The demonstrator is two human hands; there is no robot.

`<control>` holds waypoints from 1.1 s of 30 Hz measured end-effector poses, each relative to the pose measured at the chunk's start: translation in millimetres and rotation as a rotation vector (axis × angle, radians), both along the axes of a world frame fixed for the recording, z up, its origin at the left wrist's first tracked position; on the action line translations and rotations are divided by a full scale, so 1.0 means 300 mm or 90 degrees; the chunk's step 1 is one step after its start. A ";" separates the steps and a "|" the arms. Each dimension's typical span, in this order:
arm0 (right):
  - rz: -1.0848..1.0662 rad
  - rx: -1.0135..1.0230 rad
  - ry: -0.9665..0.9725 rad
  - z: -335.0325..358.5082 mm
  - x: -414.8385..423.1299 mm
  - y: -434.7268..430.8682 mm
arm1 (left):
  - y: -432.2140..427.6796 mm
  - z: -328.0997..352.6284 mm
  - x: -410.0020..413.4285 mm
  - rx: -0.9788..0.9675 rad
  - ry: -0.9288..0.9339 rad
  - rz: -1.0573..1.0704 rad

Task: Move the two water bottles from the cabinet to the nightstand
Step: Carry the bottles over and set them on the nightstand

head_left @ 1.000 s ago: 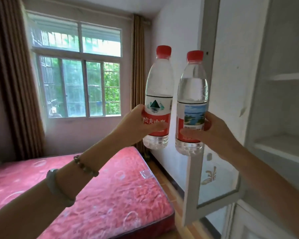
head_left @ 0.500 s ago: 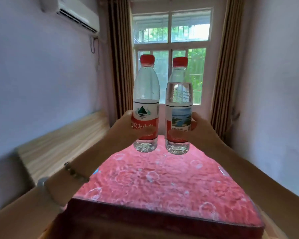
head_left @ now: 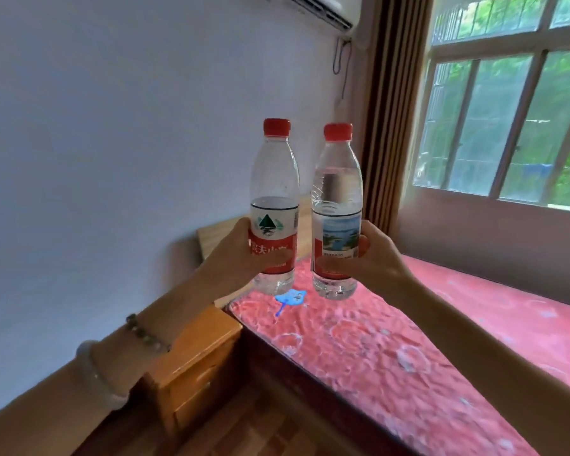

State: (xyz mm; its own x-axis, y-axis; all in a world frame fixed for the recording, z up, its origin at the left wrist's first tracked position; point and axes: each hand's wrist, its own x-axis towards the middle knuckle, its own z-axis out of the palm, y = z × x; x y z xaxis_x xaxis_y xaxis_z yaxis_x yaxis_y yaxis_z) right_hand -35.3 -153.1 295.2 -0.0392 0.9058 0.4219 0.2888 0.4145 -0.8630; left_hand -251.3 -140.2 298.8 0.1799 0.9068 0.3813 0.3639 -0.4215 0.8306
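Two clear water bottles with red caps are held upright, side by side, at chest height. My left hand (head_left: 234,255) grips the left bottle (head_left: 274,179), which has a white and red label with a green mountain. My right hand (head_left: 374,255) grips the right bottle (head_left: 337,182), whose label shows a lake picture. Below my left forearm stands the wooden nightstand (head_left: 198,360), against the wall and touching the bed. Part of its top is hidden by my arm.
A bed with a red patterned mattress (head_left: 408,350) fills the right side, with a small blue fan (head_left: 290,299) lying near its head. A wooden headboard (head_left: 218,238) stands against the wall. Curtain (head_left: 392,110), window (head_left: 507,126), air conditioner (head_left: 316,8) behind. Wooden floor (head_left: 244,429) lies below.
My view has swung left, from the cabinet past the foot of the bed to the nightstand by the wall. Both bottles stay in my hands, held upright in front of me.
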 end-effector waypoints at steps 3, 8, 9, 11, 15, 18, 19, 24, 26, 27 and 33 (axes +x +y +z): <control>0.064 -0.011 0.006 -0.010 -0.047 0.177 | 0.107 -0.019 -0.048 -0.016 0.013 0.069; 0.179 -0.020 -0.004 -0.026 -0.130 0.427 | 0.232 -0.046 -0.109 -0.032 0.006 0.144; 0.197 -0.019 -0.007 -0.031 -0.151 0.467 | 0.250 -0.049 -0.121 -0.033 0.004 0.153; 0.223 -0.015 -0.016 -0.050 -0.195 0.546 | 0.289 -0.057 -0.147 -0.039 -0.006 0.176; 0.253 -0.017 -0.037 -0.098 -0.284 0.704 | 0.372 -0.078 -0.203 -0.037 -0.012 0.228; 0.275 -0.014 -0.044 -0.138 -0.359 0.819 | 0.453 -0.106 -0.262 -0.045 -0.020 0.267; 0.279 -0.013 -0.044 -0.151 -0.386 0.856 | 0.485 -0.117 -0.285 -0.051 -0.025 0.273; 0.305 -0.002 -0.045 -0.214 -0.544 1.076 | 0.685 -0.182 -0.436 -0.050 -0.027 0.312; 0.319 0.005 -0.050 -0.234 -0.620 1.177 | 0.780 -0.211 -0.510 -0.043 -0.021 0.325; 0.325 0.007 -0.048 -0.246 -0.660 1.230 | 0.829 -0.221 -0.548 -0.042 -0.018 0.326; 0.349 -0.022 -0.066 -0.306 -0.904 1.550 | 1.098 -0.270 -0.781 -0.062 -0.011 0.346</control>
State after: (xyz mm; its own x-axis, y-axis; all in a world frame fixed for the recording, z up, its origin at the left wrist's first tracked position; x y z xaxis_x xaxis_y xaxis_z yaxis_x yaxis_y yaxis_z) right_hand -306.5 312.0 203.4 -0.5483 0.7541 0.3616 0.1233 0.5006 -0.8569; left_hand -485.8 189.3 217.7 -0.3289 0.8988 0.2898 0.4939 -0.0978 0.8640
